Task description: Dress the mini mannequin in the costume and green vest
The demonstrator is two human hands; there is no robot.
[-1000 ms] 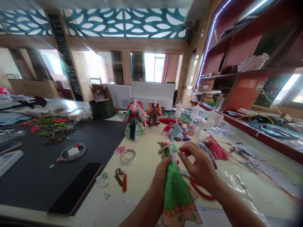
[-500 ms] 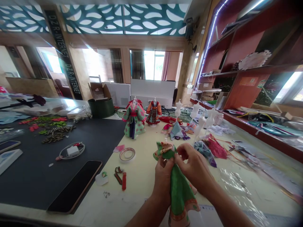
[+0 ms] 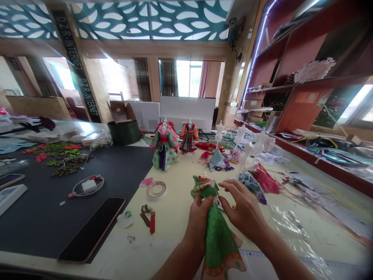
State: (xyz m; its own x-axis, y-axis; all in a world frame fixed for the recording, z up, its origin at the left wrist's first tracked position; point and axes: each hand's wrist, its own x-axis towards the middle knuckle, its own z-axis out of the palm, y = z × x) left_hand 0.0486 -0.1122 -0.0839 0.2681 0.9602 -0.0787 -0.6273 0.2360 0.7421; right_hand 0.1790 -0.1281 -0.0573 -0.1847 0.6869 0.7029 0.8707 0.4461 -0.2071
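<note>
A small green doll dress (image 3: 219,233) with an orange patterned hem hangs over the near part of the table, on a small form whose tip shows at the top. My left hand (image 3: 199,214) is closed around its waist, thumb pressed on the front. To its right, my right hand (image 3: 240,200) has thumb and fingers apart, close beside the bodice, with nothing seen between them. Farther back stand a doll form in a green and pink robe (image 3: 164,149) and another in an orange robe (image 3: 189,138).
A roll of tape (image 3: 156,189), brown and red ribbon pieces (image 3: 152,221) and a phone (image 3: 92,229) lie to the left. White doll mannequins (image 3: 240,134) stand at the back right, near fabric pieces (image 3: 266,179). Clear plastic (image 3: 294,225) and a ruler (image 3: 253,254) lie at right.
My right hand has let go of the dress at the bodice and its fingers have spread, moving slightly right. My left hand keeps its grip at the waist.
</note>
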